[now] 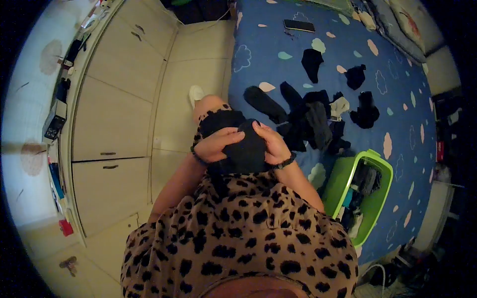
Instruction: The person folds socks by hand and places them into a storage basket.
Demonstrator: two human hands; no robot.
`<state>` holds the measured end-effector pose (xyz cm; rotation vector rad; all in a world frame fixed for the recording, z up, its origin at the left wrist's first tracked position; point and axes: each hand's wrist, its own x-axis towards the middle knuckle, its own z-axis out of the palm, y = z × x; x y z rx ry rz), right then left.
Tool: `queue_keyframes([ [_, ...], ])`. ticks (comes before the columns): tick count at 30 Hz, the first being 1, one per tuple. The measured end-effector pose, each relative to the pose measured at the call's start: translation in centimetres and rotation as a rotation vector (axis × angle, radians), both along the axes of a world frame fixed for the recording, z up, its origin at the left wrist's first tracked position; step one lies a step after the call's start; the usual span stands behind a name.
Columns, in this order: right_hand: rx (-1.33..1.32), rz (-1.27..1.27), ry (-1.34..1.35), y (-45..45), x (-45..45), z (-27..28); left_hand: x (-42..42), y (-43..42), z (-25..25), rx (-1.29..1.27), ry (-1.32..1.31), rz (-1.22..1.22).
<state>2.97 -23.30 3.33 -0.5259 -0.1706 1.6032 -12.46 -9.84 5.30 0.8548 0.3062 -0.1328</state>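
Observation:
My left hand (217, 144) and my right hand (272, 143) are both closed on a dark sock (246, 151), held in front of my lap. Thumbs and fingers pinch its upper part from either side, and the rest hangs down between them. Just beyond my right hand, a heap of dark socks (310, 121) lies on the bed. A long dark grey sock (266, 104) sticks out at the heap's left, and a whitish sock (340, 106) is at its right.
Apart from the heap lie black socks (312, 63) and dark bundles (365, 110). A green basket (385, 174) holding clothing stands on the blue bedsheet (397, 124). Farther back is a phone (299, 26). Pale cabinets (117, 104) line the left side.

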Motion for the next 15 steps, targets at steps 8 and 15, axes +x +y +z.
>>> queue_keyframes([
  [8,-0.112,-0.095,-0.033,0.8,-0.2,-0.5,0.5,-1.9,1.6,0.278,-0.084,0.043],
  [15,-0.109,-0.324,-1.457,-0.2,-5.6,2.7,3.4,0.0,-3.2,0.769,0.014,0.853],
])
